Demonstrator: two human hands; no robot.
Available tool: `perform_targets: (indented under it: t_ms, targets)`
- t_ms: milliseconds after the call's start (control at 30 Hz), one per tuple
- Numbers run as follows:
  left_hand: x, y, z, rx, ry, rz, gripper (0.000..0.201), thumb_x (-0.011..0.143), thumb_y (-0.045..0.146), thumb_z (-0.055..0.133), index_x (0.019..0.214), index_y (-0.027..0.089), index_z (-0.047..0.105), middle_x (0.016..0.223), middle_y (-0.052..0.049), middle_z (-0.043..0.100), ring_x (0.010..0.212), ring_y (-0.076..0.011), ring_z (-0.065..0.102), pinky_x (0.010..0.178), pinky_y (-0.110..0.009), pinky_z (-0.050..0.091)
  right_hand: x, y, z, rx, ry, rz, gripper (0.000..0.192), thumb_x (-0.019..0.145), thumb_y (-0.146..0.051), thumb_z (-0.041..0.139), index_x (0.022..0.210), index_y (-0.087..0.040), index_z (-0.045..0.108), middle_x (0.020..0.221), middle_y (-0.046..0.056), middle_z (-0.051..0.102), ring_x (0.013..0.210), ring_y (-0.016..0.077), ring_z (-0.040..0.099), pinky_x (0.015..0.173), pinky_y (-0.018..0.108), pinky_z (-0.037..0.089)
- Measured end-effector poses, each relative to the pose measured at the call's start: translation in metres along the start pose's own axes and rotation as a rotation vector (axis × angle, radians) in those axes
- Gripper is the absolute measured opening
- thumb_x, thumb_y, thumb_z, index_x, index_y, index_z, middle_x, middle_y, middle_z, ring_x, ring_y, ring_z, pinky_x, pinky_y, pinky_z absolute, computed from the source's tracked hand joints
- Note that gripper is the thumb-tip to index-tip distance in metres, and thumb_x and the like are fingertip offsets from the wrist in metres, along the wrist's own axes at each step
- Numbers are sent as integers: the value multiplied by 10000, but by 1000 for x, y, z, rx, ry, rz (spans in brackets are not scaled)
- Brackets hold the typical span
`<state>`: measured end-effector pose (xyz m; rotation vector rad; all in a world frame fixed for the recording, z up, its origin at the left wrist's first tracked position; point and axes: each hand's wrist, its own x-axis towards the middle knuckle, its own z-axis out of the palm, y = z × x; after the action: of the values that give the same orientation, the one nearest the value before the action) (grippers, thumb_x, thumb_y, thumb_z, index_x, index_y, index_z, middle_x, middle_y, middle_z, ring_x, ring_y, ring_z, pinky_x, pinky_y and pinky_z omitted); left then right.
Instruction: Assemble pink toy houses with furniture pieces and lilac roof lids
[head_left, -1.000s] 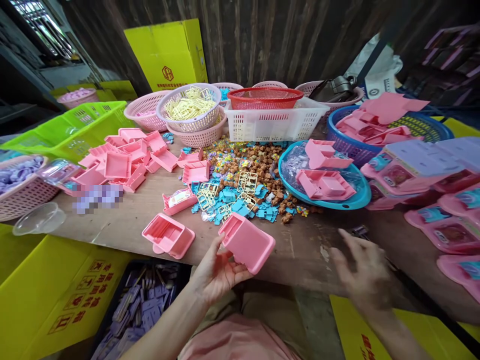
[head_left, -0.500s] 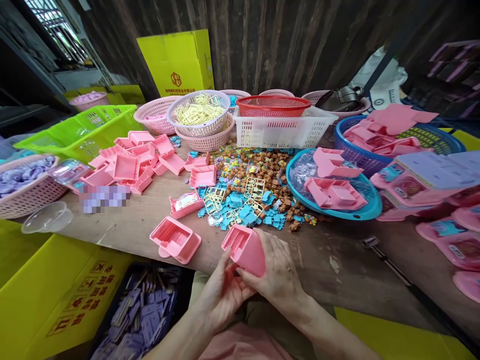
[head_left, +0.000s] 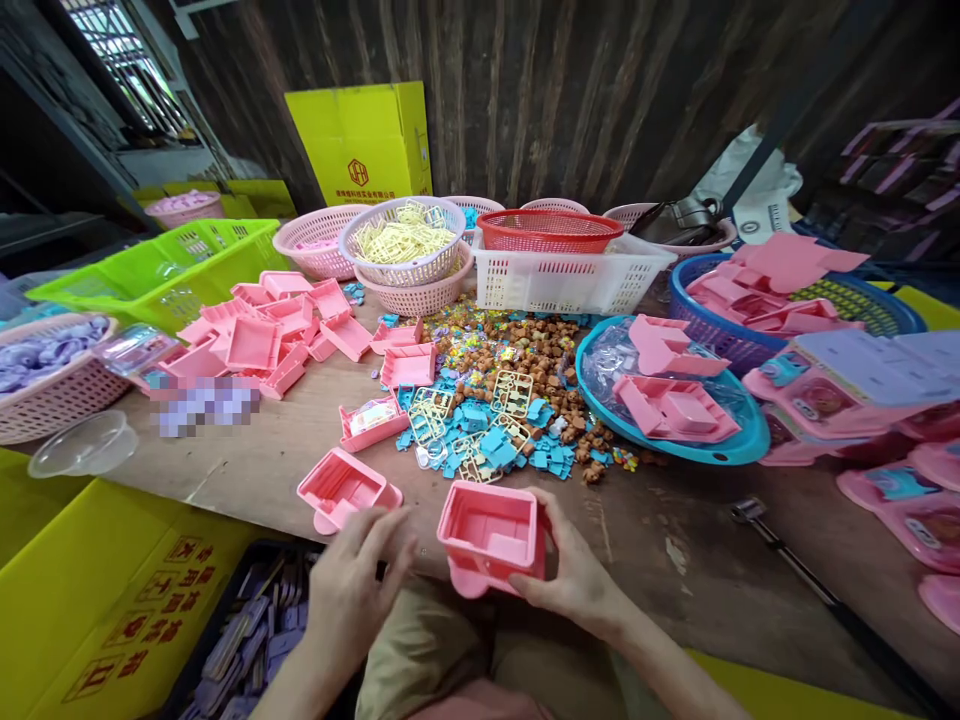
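Pink box tilts its open side up towards us at the table's near edge, gripped in our right hand, thumb at the front and fingers round its side. Our left hand hovers to the left, let go and slightly blurred, fingers loosely curled and parted. Its fingertips overlap a second box, also open side up; we cannot tell whether they touch it.

Just beyond, a pink tray holds a white packet, beside scattered blue pieces, cream frames and brown figures. To our right lies a black-handled tool, near a turquoise basin bearing pink parts and a stack of toys. To our left, pink pieces lie heaped before a green basket.

Farther back, a red basket rests on a white crate; a yellow carton stands by the dark wall.
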<state>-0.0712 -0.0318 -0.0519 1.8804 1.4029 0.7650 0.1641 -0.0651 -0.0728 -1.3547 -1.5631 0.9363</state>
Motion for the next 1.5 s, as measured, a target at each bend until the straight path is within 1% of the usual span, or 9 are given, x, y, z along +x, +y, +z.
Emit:
perform_targets:
  t_ms: [100, 233, 433, 667, 867, 1100, 1200, 1300, 1500]
  targets:
    - [15, -25, -18, 538, 322, 364, 335, 870, 390, 466, 1076, 166, 605, 995, -130, 633, 935, -289, 598, 822, -462, 485, 2, 12, 11, 89, -60, -14, 671, 639, -302, 713, 1202, -232, 355, 1193, 82, 566, 1086, 233, 560, 912, 359, 458]
    - [27, -51, -17, 723, 288, 514, 339, 925, 184, 316, 1196, 125, 511, 892, -94, 672, 827, -227, 634, 908, -472, 435, 14, 17, 22, 50, -76, -44, 694, 632, -248, 707, 1229, -232, 353, 1227, 92, 550, 1124, 247, 536, 946, 384, 431]
    - [27, -51, -9, 628, 264, 400, 342, 927, 236, 335, 1176, 129, 544, 828, -80, 695, 719, -194, 638, 716, -350, 493, 22, 20, 19, 7, -99, -27, 673, 654, -261, 692, 1231, -227, 348, 1223, 99, 552, 1126, 250, 537, 960, 407, 423]
    - [39, -28, -57, 272, 194, 50, 381, 901, 349, 342, 1188, 183, 530, 1025, -80, 679, 979, -214, 605, 842, -354, 473, 20, 23, 16, -41, -111, -34, 661, 685, -307, 675, 1248, -220, 340, 1235, 123, 548, 1127, 253, 541, 943, 403, 441]
    - [37, -36, -51, 413, -107, 247, 226, 883, 341, 438, 940, 217, 619, 951, -42, 689, 882, -217, 625, 854, -393, 463, 35, 20, 36, -35, -105, -101, 694, 650, -295, 688, 1256, -207, 362, 1246, 114, 547, 1145, 264, 533, 960, 416, 435]
    - [38, -45, -54, 522, 15, 390, 247, 880, 378, 455, 972, 238, 637, 969, -44, 692, 889, -233, 638, 780, -346, 510, 43, 34, 54, -61, -152, -109, 965, 579, -401, 780, 1370, -200, 263, 1340, 155, 462, 1231, 304, 456, 1004, 456, 390]
    - [63, -46, -70, 607, 183, 481, 281, 888, 368, 425, 1008, 219, 631, 964, -72, 687, 867, -226, 638, 769, -337, 495, 45, 24, 26, -188, -135, -152, 964, 629, -492, 742, 1397, -199, 239, 1380, 168, 418, 1274, 300, 407, 1013, 453, 385]
    - [117, -44, -78, 724, 247, 528, 285, 895, 329, 386, 985, 194, 622, 930, -85, 689, 842, -224, 634, 803, -360, 452, 57, 5, -33, -397, 234, -235, 528, 840, -410, 551, 1305, -221, 386, 1283, 120, 507, 1193, 236, 486, 977, 405, 420]
    - [241, -26, -51, 1011, -58, 475, 271, 839, 135, 400, 1043, 127, 577, 1054, -151, 639, 1008, -272, 567, 850, -382, 396, 80, 14, -183, -1091, 739, -183, 266, 842, -242, 432, 1013, -143, 611, 1011, 146, 600, 961, 289, 541, 872, 473, 424]
